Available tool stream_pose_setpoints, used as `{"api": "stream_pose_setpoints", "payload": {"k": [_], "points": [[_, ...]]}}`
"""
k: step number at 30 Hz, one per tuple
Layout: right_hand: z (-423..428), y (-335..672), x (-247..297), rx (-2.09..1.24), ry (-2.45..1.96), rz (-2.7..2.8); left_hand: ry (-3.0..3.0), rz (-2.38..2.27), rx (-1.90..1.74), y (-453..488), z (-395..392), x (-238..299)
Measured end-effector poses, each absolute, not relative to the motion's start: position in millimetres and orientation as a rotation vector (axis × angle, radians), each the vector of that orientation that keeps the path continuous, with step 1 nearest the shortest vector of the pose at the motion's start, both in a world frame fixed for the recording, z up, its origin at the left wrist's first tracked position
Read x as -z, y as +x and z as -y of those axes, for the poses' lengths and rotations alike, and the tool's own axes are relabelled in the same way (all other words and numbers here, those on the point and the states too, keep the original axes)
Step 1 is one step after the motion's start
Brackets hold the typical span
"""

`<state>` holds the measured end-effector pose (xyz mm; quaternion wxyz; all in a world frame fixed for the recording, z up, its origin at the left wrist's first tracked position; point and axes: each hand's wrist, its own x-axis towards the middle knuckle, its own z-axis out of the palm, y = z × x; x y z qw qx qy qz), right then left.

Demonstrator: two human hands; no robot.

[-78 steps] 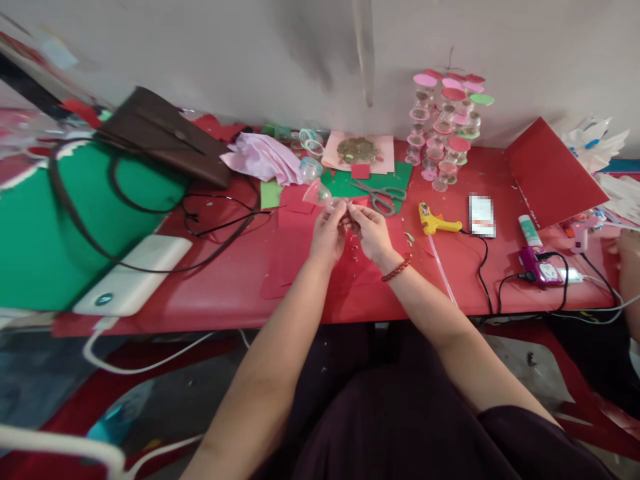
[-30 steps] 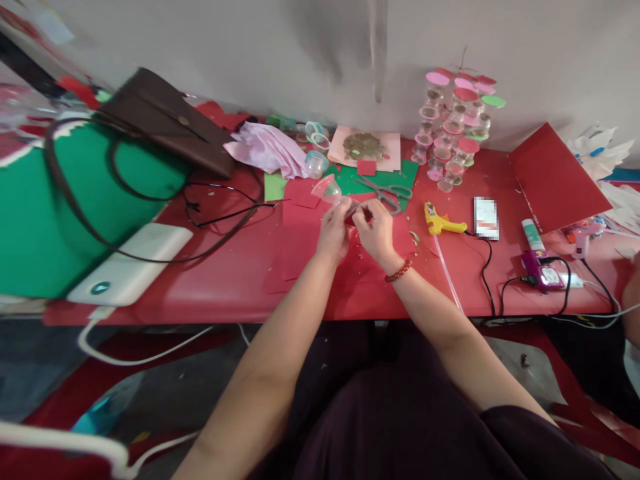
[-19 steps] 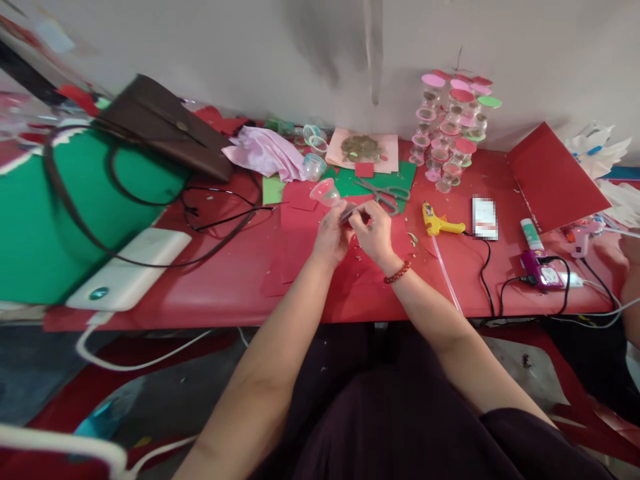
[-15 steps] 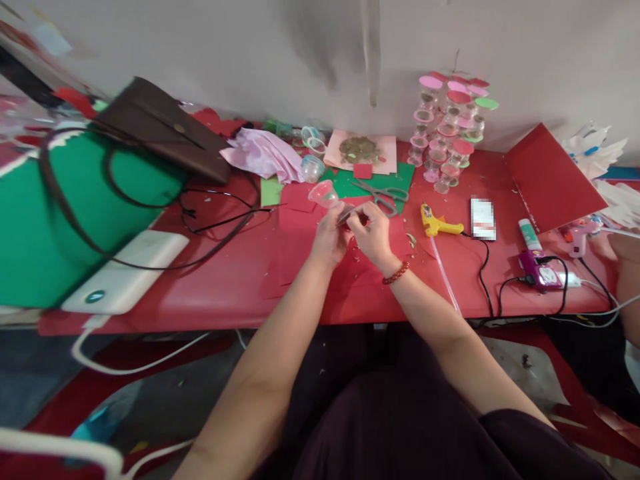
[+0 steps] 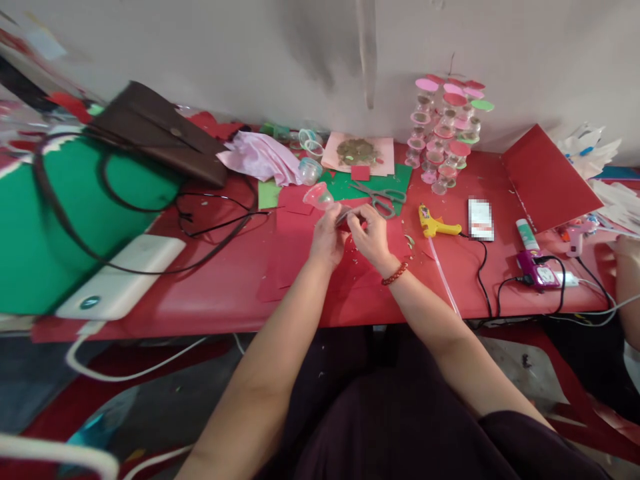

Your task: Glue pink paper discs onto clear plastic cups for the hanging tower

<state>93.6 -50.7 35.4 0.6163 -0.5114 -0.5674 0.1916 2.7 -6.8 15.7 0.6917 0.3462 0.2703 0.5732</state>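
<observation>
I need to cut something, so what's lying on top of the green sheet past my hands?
Scissors lie on the green sheet, and a small red square sits at its far edge. Whatever is beneath the sheet is covered.

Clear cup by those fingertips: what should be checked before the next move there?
1. Left hand and right hand meet fingertip to fingertip above the table: ok.
2. Clear cup actually gripped by the left hand: cannot tell.
3. Scissors lying just beyond the hands: ok.
4. Glue gun lying apart from the right hand: ok.
5. Table free of paper scraps near the wrists: not ok.
</observation>
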Motion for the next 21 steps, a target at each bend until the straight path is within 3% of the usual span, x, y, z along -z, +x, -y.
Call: {"api": "stream_pose_setpoints", "payload": {"k": [12,21], "points": [[40.4,98.3,-25.3,-0.806,-1.060,1.164,0.748,-0.633,-1.319,3.0,3.0,-15.9],[43.2,93.5,-36.2,-0.649,-1.174,1.256,0.731,-0.619,-1.228,0.3,4.1,-19.3]]}}
